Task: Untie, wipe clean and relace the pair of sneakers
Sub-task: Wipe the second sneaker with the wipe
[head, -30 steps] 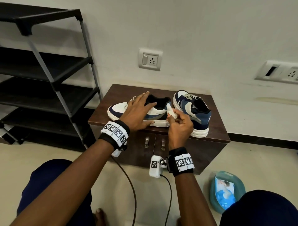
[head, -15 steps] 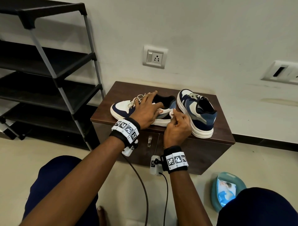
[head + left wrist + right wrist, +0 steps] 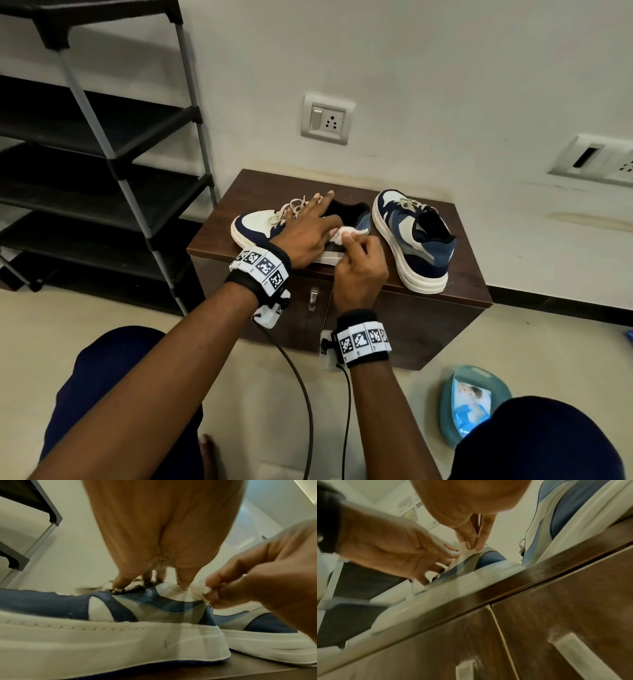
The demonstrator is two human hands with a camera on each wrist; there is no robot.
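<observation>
Two sneakers on your worktop [image 3: 459, 284]: near sneaker [image 3: 253, 224] at 9 o'clock (laces loose), second sneaker [image 3: 414, 240] at 3 o'clock. Your left hand [image 3: 305, 236] lies flat on the near one, fingers straight, grip holding nothing. Your right hand [image 3: 359, 270] pinches a white wipe [image 3: 346, 234] against its heel side. Wipes pack [image 3: 471, 399] on the floor, 5 o'clock.

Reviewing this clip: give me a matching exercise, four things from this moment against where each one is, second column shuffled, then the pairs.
Things:
1. wipe
2. left hand
3. right-side sneaker
4. wipes packet

Places:
A. on the floor
B. pinched in the right hand
C. alone on the cabinet, untouched
D. pressing down on the left-side sneaker

Pairs: 1-B, 2-D, 3-C, 4-A
</observation>
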